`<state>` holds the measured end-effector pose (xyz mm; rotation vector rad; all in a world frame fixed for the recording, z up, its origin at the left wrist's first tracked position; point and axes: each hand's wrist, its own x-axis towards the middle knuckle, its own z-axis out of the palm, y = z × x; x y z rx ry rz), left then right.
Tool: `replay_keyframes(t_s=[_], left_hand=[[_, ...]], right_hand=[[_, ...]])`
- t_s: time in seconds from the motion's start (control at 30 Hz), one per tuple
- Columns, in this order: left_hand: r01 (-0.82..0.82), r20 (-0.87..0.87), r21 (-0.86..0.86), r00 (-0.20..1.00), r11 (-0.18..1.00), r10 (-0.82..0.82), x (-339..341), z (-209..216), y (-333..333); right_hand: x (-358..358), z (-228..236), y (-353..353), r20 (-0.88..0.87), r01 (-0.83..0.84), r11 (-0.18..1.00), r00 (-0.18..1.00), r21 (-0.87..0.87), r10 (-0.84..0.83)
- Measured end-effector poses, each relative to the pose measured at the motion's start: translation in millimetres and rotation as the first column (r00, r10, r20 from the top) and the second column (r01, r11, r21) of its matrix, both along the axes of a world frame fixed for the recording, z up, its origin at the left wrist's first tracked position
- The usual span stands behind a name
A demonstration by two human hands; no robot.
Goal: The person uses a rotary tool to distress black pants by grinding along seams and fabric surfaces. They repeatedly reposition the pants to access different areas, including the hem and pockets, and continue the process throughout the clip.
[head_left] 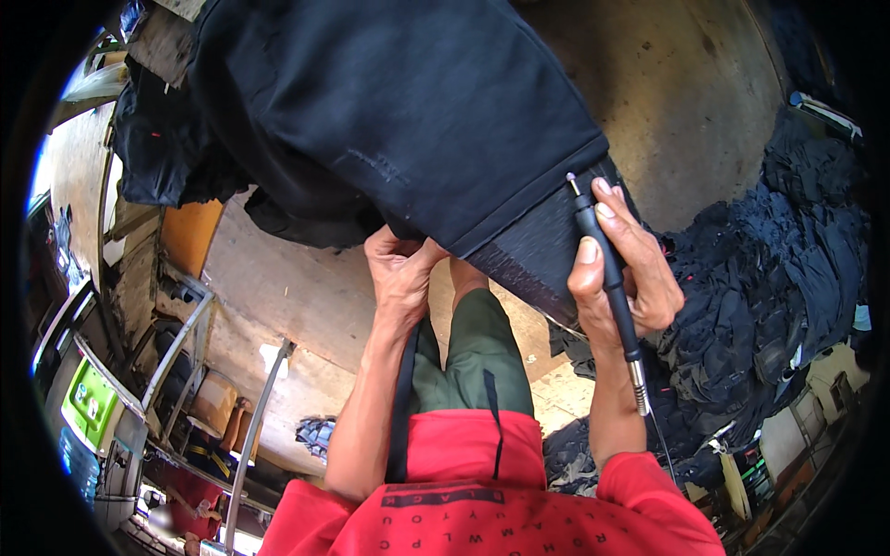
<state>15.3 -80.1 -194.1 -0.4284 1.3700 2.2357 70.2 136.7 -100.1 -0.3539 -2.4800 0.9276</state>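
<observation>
A black garment (408, 102) is drawn over a dark, worn board (538, 241), its hemmed edge lying across the board near the end. A short frayed, lighter patch shows on the cloth left of the middle. My right hand (640, 269) grips a slim black rotary grinder handpiece (609, 250) with a small pale pinkish tip, which sits at the hem or just above it; I cannot tell if it touches. From the handpiece's lower end a thin cable runs down. My left hand (399, 264) pinches the garment's lower edge, fingertips partly hidden under the cloth.
A large heap of dark garments (742, 278) lies at the right. More black cloth (167, 139) hangs at the upper left. Metal frames (185, 343) and a green plastic container (90, 398) stand at the left. A checked cloth (316, 434) lies on the floor by my left arm.
</observation>
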Motion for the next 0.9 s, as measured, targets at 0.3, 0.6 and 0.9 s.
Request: replay_keyframes(t_s=[0.3, 0.6, 0.9], left_hand=[[0.010, 0.019, -0.020, 1.000, 1.000, -0.010, -1.1, 1.6, -0.2], [0.020, 0.022, -0.028, 1.000, 0.999, -0.019, -1.5, 3.1, -0.1], [0.023, 0.028, -0.024, 0.999, 0.999, -0.022, -1.0, 1.7, -1.2]], right_hand=[[-2.8, -5.7, -0.1, -0.043, 0.093, 0.996, 0.995, -0.004, -0.093], [-2.8, -8.3, 0.0, -0.044, 0.153, 0.986, 0.987, -0.063, -0.156], [-2.4, -5.5, 0.3, -0.055, 0.078, 0.997, 0.995, -0.027, -0.080]])
